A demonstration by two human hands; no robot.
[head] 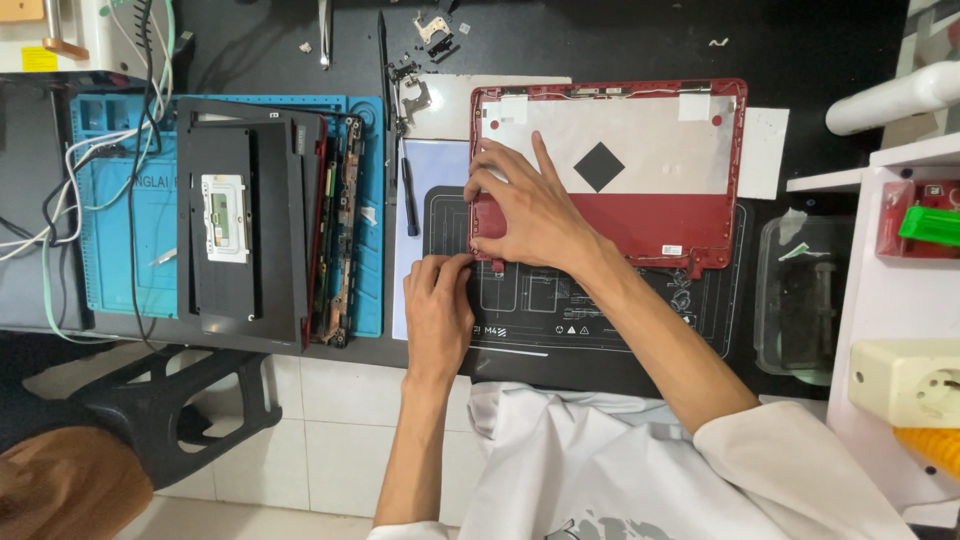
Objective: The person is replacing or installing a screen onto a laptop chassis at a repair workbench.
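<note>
Your right hand is pressing flat and open on the red lid lying on the tabletop. Your left hand is pinching closed at the lid's lower left corner.

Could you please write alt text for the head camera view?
Two hands work at the lower left corner of a red laptop lid: the right hand presses on it, the left hand pinches its edge. A dismantled black laptop base lies left on a blue mat.
</note>
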